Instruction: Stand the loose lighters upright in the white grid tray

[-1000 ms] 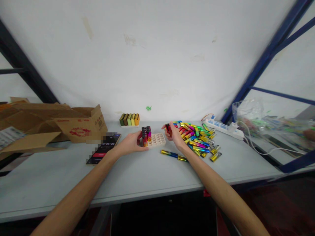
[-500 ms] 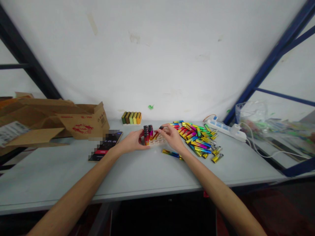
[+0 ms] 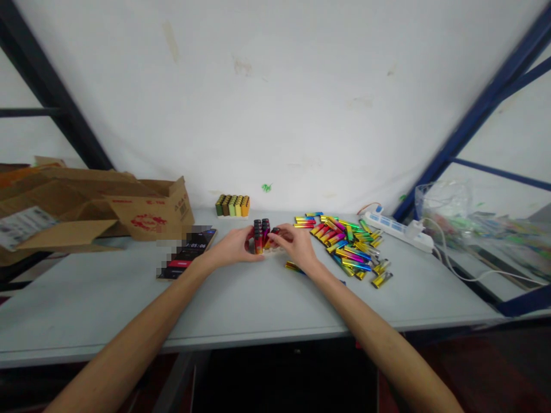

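A pale tray point(image 3: 275, 251) with round holes stands on the table, and several upright lighters point(image 3: 258, 236) with black tops and red-to-purple bodies fill its left end. My left hand point(image 3: 235, 246) is curled around that end, thumb in front, holding tray and lighters steady. Between the thumb and fingers of my right hand point(image 3: 297, 244) is one more lighter point(image 3: 274, 232), black end up, at the tray beside the upright ones. Its lower part and much of the tray are hidden by my fingers. A loose lighter point(image 3: 293, 266) lies just under my right wrist.
Right of my hands spreads a heap of shiny multicoloured lighters point(image 3: 344, 246). Beyond it runs a white power strip point(image 3: 396, 230) with a cable. A filled block of lighters point(image 3: 233, 206) stands by the wall. On the left are a phone point(image 3: 189, 249) and an open cardboard box point(image 3: 150, 215).
My right hand has moved slightly left and brought its lighter from a tilt to more upright, close against the standing ones. My left hand keeps its hold. The view has shifted a little.
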